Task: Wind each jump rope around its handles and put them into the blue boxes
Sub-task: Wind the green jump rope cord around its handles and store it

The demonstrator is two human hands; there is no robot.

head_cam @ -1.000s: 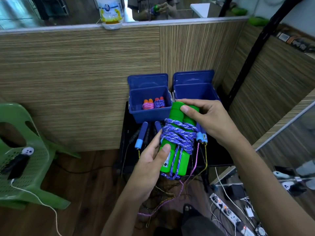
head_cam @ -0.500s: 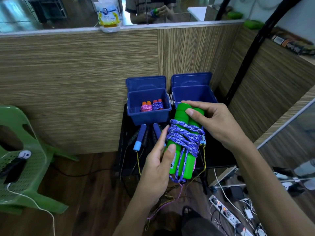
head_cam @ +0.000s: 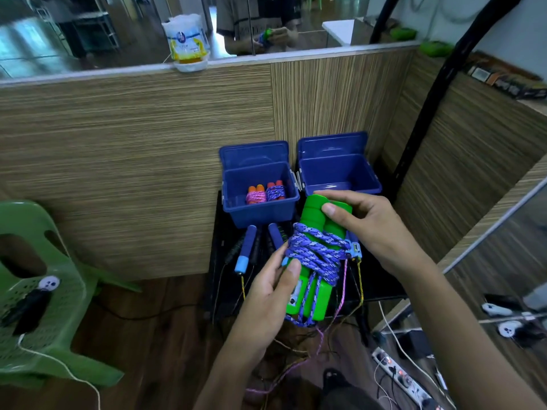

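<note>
Two hands hold the green jump rope (head_cam: 318, 255) upright over the dark worktop (head_cam: 381, 279), just near of the blue boxes. The right hand (head_cam: 376, 229) curls over the handle tops, its grip clamped there. The left hand (head_cam: 273, 288) clasps the lower handles, thumb pressing the purple cord (head_cam: 318, 257). Far left, the left box (head_cam: 260, 199) contains two wound ropes (head_cam: 266, 195); the right box (head_cam: 340, 173) sits beside it.

left box (head_cam: 260, 216): two wound ropes (head_cam: 265, 196) inside | right box (head_cam: 340, 176) beside it | loose handles (head_cam: 245, 252) before left box
</note>
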